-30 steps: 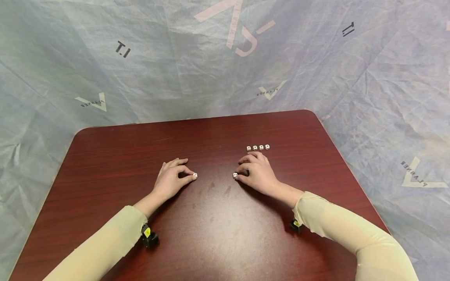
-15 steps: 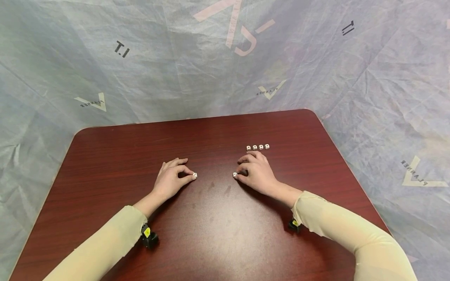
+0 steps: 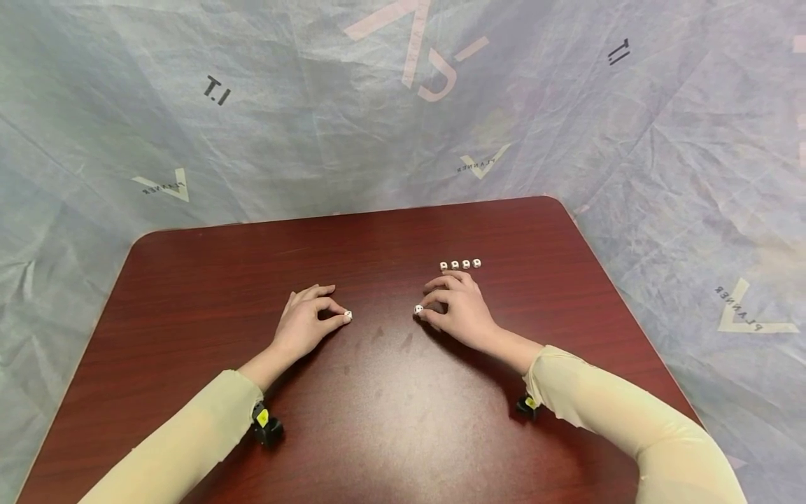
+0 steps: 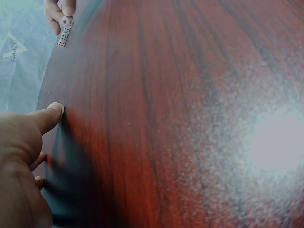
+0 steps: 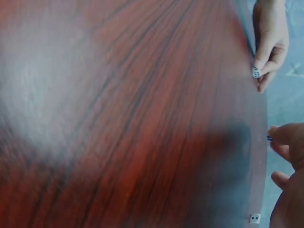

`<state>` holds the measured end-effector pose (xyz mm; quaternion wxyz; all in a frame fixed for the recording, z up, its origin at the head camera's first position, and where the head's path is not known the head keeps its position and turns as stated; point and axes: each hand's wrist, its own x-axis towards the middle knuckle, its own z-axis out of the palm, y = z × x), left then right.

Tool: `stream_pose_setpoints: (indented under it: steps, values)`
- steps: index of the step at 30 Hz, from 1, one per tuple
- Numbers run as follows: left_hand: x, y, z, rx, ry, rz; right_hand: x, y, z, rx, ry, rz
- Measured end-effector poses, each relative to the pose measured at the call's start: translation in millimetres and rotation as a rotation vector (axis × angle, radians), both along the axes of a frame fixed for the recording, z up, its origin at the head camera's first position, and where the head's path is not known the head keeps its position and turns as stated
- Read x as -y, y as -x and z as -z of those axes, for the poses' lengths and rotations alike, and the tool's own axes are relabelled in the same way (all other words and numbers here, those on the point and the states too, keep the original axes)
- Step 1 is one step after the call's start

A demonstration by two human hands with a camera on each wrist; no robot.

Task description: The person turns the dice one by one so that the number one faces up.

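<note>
In the head view my left hand pinches a small white die between thumb and index finger, low over the dark red table. Its other fingers are spread toward the far side. Across from it, my right hand holds another white die at the tips of thumb and index finger. The right wrist view shows the spotted face of the left hand's die; the right hand's own die is mostly hidden there behind the fingers. My left thumb covers most of its die in the left wrist view.
Just beyond my right fingers, several white dice stand in a short row on the table. One die shows at the bottom of the right wrist view. Grey printed cloth hangs around the table's far and side edges.
The die in my right fingertips has risen slightly and turned, showing its faces differently. My left hand and its die stay where they were, as does the row of dice.
</note>
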<state>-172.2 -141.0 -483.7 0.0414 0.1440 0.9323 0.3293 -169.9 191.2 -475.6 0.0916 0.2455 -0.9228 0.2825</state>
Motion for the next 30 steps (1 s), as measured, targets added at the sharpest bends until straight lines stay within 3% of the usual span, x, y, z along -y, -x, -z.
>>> stream_pose_setpoints:
  steps: [9, 16, 24, 30]
  values:
    - [1, 0.5, 2.1, -0.002, 0.004, 0.004, -3, -8.4, -6.6, 0.238, 0.282, 0.059]
    - [1, 1.0, 3.7, -0.013, 0.004, 0.006, -5, -16.4, -3.0, 0.338, 0.387, 0.079]
    - [0, 1.7, 3.8, -0.007, 0.009, 0.004, -7, -23.0, 8.8, 0.351, 0.415, 0.108]
    - [1, 1.8, 2.8, -0.003, 0.013, 0.003, -6, -24.6, 18.5, 0.293, 0.321, 0.126]
